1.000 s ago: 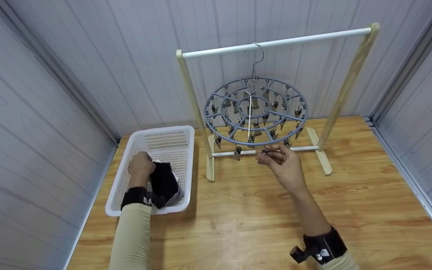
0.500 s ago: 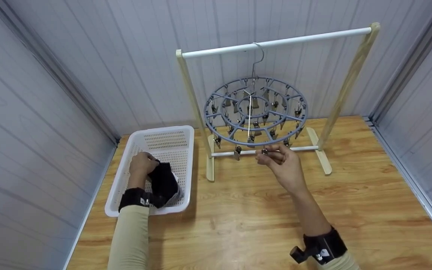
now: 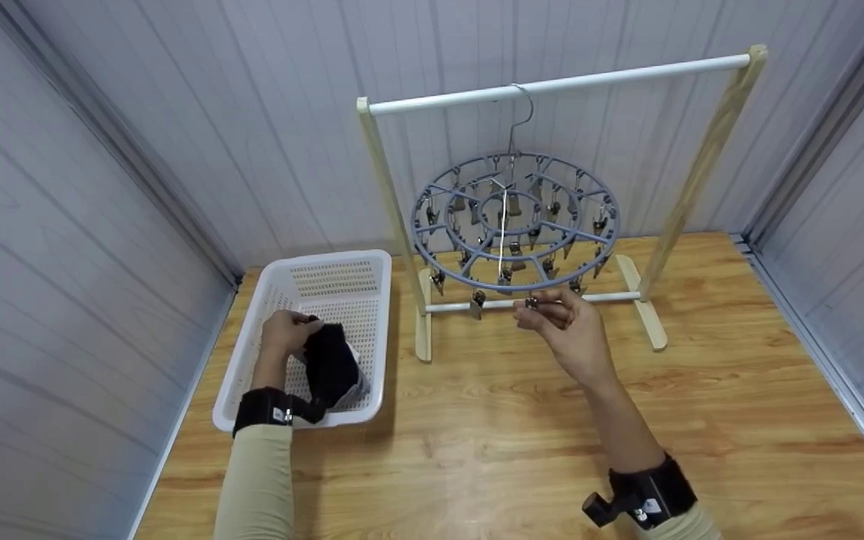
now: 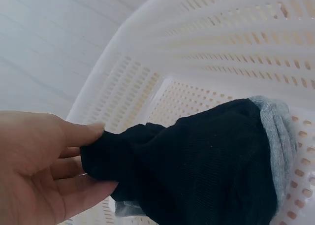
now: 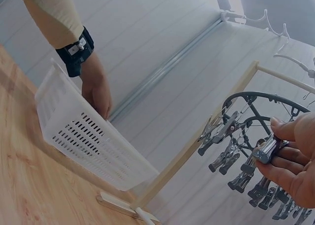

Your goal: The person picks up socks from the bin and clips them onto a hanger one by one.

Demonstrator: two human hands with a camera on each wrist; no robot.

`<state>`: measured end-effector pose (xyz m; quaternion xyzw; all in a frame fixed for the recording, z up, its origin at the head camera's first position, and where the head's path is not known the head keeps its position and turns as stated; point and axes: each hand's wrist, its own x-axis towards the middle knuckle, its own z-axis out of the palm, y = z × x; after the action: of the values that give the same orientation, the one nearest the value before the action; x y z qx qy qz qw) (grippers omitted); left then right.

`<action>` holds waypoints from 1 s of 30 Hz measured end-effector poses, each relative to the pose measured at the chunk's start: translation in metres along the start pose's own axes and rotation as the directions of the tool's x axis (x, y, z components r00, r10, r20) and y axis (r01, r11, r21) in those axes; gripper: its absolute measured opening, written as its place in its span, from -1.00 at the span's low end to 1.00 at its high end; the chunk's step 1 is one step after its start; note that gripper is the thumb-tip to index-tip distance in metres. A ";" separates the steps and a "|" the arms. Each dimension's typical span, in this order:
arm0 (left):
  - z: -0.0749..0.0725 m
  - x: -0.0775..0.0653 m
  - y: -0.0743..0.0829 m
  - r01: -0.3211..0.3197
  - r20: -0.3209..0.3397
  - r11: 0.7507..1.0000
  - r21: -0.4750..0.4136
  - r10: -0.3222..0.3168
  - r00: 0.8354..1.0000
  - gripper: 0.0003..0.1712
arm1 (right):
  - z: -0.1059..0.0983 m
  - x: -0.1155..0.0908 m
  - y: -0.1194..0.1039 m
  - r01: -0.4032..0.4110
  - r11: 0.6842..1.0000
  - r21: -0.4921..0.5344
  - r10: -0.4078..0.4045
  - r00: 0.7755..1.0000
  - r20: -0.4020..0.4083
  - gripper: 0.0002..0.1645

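A white perforated basket [image 3: 385, 330] stands at the left with a black sock [image 4: 206, 161] and grey fabric [image 4: 278, 131] in it. Reaching into the basket, my left hand [image 3: 287, 334] pinches one end of the sock between thumb and fingers; the other end lies on the grey fabric. My right hand [image 3: 571, 334] holds a metal clip [image 5: 269, 148] at the front rim of the round grey clip hanger [image 3: 514, 287]. Thumb and fingers lie on either side of this clip.
The hanger hooks over the white bar [image 3: 627, 73] of a wooden stand [image 3: 694, 187]. Several other metal clips [image 5: 229, 161] dangle from its rings. Pale panel walls [image 3: 289, 112] enclose the wooden tabletop [image 3: 477, 450] at the back and sides.
My left hand has shifted and turned slightly over the basket, and its fingers now show pinching the sock's end. The right hand stays at the same clip.
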<state>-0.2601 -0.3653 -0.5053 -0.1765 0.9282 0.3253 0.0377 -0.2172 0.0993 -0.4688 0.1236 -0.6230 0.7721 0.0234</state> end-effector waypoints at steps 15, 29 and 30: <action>-0.003 -0.011 0.004 -0.035 -0.095 0.991 -0.125 0.023 0.995 -0.50 | 0.000 0.001 0.002 0.012 1.000 -0.008 -0.012 1.000 0.005 -0.52; 0.009 -0.046 0.019 -0.121 -0.299 0.959 -0.256 0.040 0.953 -0.53 | -0.001 0.000 0.002 0.009 1.000 -0.009 -0.009 1.000 0.008 -0.54; 0.010 -0.049 0.021 -0.124 -0.316 0.957 -0.262 0.037 0.948 -0.52 | -0.001 0.001 0.002 0.009 1.000 -0.004 -0.009 1.000 0.009 -0.54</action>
<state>-0.2225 -0.3293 -0.4917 -0.1901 0.8741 0.4225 -0.1461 -0.2183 0.0999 -0.4705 0.1300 -0.6242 0.7700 0.0245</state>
